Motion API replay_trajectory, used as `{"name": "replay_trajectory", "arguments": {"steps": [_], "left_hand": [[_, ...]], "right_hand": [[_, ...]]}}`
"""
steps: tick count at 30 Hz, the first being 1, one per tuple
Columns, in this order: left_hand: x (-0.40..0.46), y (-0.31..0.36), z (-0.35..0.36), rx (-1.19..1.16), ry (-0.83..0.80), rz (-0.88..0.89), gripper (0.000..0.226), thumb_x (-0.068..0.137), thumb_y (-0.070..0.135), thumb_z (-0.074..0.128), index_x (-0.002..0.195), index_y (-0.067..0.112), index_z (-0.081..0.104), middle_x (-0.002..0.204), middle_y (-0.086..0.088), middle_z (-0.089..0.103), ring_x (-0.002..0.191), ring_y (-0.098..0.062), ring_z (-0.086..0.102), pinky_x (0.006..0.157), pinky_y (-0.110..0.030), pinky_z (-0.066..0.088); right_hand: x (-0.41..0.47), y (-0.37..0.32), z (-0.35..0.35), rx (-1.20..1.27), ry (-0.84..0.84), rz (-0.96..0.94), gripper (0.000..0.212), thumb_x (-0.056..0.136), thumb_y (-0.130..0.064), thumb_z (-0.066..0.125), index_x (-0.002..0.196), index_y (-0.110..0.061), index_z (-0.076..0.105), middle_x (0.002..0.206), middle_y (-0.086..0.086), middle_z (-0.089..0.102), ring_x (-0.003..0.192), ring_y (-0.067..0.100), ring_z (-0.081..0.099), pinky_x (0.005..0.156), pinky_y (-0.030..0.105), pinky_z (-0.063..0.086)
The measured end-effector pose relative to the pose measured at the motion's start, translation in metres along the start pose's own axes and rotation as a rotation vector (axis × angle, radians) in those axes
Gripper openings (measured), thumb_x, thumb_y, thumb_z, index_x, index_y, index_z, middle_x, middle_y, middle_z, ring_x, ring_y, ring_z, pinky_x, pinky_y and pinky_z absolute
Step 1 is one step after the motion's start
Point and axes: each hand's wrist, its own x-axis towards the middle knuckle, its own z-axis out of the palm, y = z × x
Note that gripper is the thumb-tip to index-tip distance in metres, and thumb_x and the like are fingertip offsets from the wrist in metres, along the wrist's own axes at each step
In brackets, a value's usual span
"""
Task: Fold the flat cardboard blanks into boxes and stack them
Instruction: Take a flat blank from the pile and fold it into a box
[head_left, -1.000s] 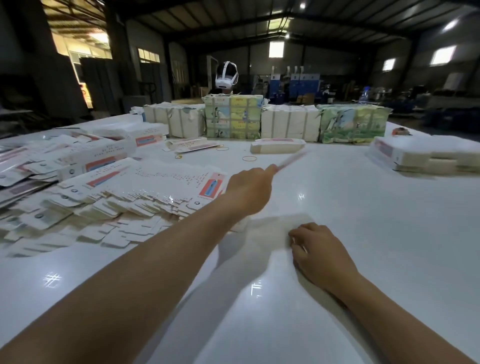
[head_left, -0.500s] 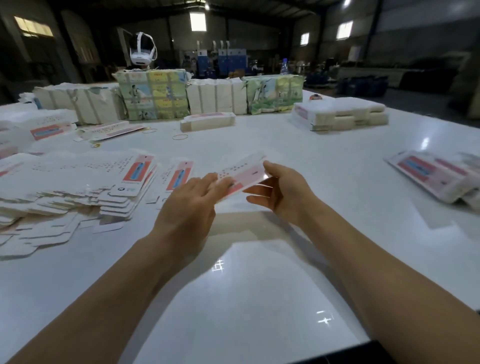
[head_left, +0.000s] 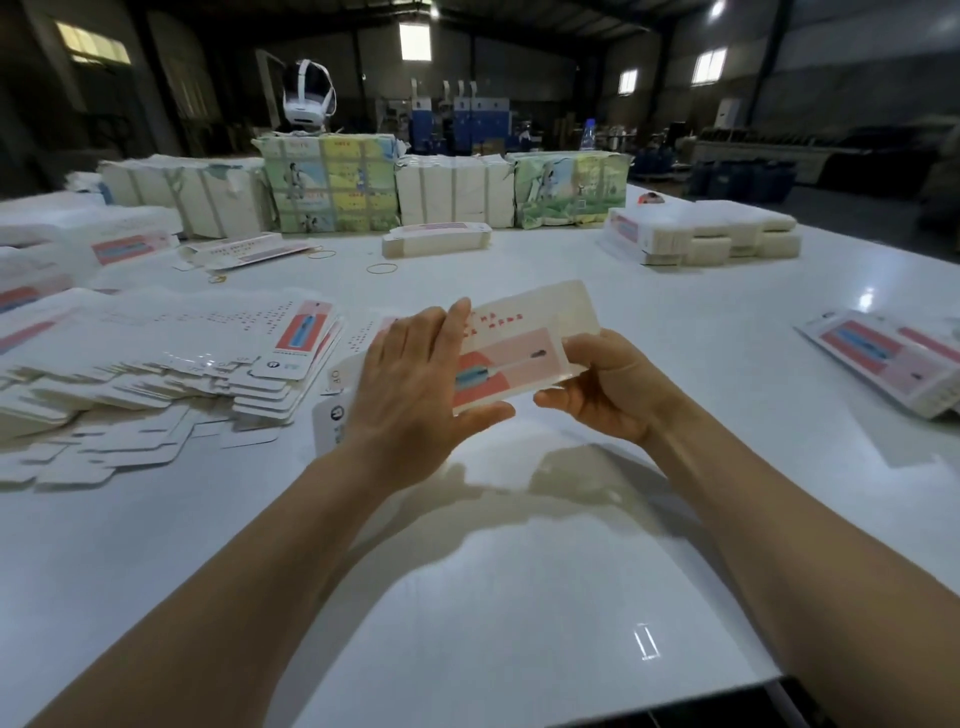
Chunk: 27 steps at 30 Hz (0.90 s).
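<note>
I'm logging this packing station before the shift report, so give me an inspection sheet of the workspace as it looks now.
Surface: glossy white table, reflecting lights.
Job's things: cardboard blank held above the table; fanned flat blanks at left; finished stack far right.
Clutter: rubber bands; bundled packs along the far edge.
Grippers: left hand and right hand both grip the blank.
Cables: nothing seen.
Surroundings: dim warehouse; white headset behind the packs.

A glossy white table (head_left: 519, 597) carries fanned flat blanks (head_left: 171, 358) at nine o'clock, wrapped bundles (head_left: 447, 195) at twelve, and stacked boxes (head_left: 717, 236) at two.
</note>
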Motion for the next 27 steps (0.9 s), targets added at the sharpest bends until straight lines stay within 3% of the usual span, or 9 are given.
{"name": "replay_trajectory", "arguments": {"steps": [5, 9, 13, 18, 23, 25, 27], "left_hand": [[-0.004, -0.004, -0.005, -0.007, -0.062, 0.011, 0.088, 0.072, 0.065, 0.052, 0.142, 0.015, 0.032, 0.124, -0.008, 0.042, 0.105, -0.022, 0.039, 0.096, -0.040, 0.037], [-0.003, 0.001, -0.007, 0.034, -0.077, 0.046, 0.087, 0.068, 0.068, 0.054, 0.136, 0.016, 0.038, 0.118, -0.007, 0.045, 0.100, -0.021, 0.040, 0.091, -0.039, 0.039], [-0.004, 0.005, -0.003, 0.095, -0.089, 0.051, 0.084, 0.069, 0.063, 0.067, 0.133, 0.013, 0.041, 0.114, -0.008, 0.049, 0.097, -0.022, 0.044, 0.086, -0.039, 0.043], [-0.006, 0.007, -0.006, 0.080, 0.014, 0.083, 0.061, 0.070, 0.047, 0.076, 0.115, 0.009, 0.058, 0.099, -0.010, 0.064, 0.078, -0.025, 0.059, 0.064, -0.036, 0.047], [0.002, 0.004, -0.008, 0.038, -0.016, -0.047, 0.065, 0.075, 0.056, 0.068, 0.125, 0.019, 0.049, 0.109, -0.004, 0.061, 0.088, -0.024, 0.059, 0.067, -0.036, 0.052], [0.005, -0.002, -0.009, 0.016, -0.031, -0.121, 0.063, 0.076, 0.059, 0.064, 0.124, 0.024, 0.045, 0.110, -0.001, 0.060, 0.088, -0.022, 0.057, 0.066, -0.039, 0.054], [0.007, -0.009, -0.011, -0.003, -0.036, -0.192, 0.060, 0.077, 0.062, 0.061, 0.122, 0.026, 0.045, 0.110, 0.001, 0.060, 0.082, -0.017, 0.055, 0.057, -0.030, 0.046]], "right_hand": [[-0.001, -0.005, -0.004, -0.124, -0.070, 0.062, 0.040, 0.080, -0.005, 0.059, 0.120, -0.006, 0.055, 0.104, 0.015, 0.069, 0.086, 0.023, 0.068, 0.048, 0.025, 0.056], [-0.001, -0.004, -0.002, -0.365, 0.025, 0.077, 0.032, 0.073, -0.008, 0.064, 0.104, -0.013, 0.068, 0.089, 0.011, 0.069, 0.061, 0.015, 0.062, 0.042, 0.022, 0.050], [-0.001, -0.003, -0.004, -0.468, 0.100, 0.107, 0.036, 0.068, -0.004, 0.060, 0.102, -0.011, 0.067, 0.087, 0.012, 0.071, 0.057, 0.015, 0.059, 0.041, 0.021, 0.047], [-0.001, 0.000, -0.007, -0.604, 0.172, 0.089, 0.028, 0.087, -0.002, 0.050, 0.090, -0.014, 0.075, 0.073, 0.008, 0.065, 0.055, 0.013, 0.057, 0.044, 0.021, 0.045], [0.002, -0.003, -0.003, -0.419, 0.289, -0.005, 0.022, 0.090, -0.009, 0.050, 0.096, -0.009, 0.071, 0.078, 0.012, 0.067, 0.057, 0.017, 0.060, 0.048, 0.026, 0.050], [0.004, -0.004, 0.001, -0.259, 0.392, -0.125, 0.016, 0.090, -0.009, 0.053, 0.104, -0.007, 0.061, 0.081, 0.013, 0.065, 0.059, 0.020, 0.064, 0.050, 0.029, 0.052], [0.006, 0.001, 0.006, -0.300, 0.532, -0.274, 0.022, 0.088, -0.004, 0.056, 0.109, -0.011, 0.053, 0.086, 0.013, 0.063, 0.065, 0.021, 0.066, 0.056, 0.033, 0.056]]}}
